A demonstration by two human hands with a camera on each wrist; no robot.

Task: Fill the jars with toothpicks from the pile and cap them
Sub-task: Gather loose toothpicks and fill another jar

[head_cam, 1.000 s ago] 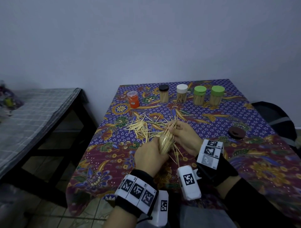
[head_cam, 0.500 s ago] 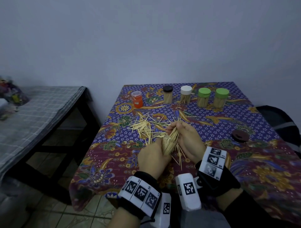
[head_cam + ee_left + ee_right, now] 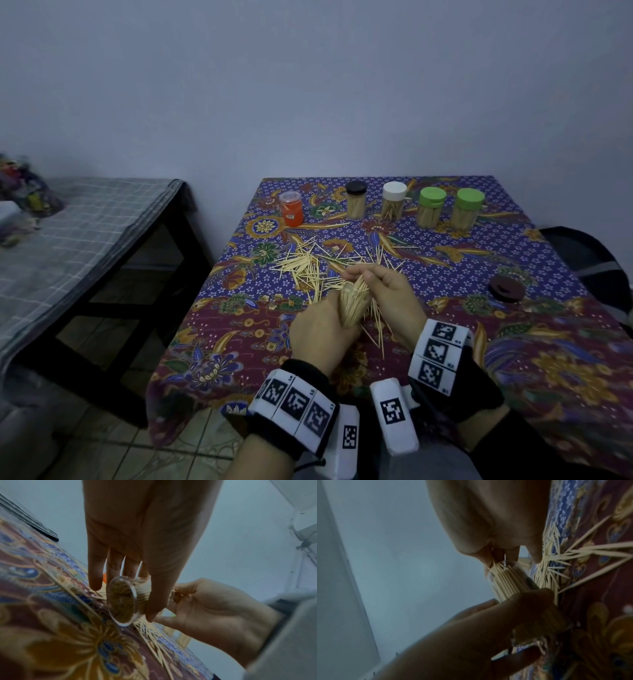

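Jar held tilted in left hand, fingers curled round body, just above tablecloth. Toothpick bundle pinched at jar mouth by right hand; compared with half second ago, bundle seated slightly deeper, tips still fanned above rim. Jar judged nearly full; capping not yet possible. Dark lid left lying well apart at right. Pile just beyond hands, much remaining. Five capped jars ranged at far edge.
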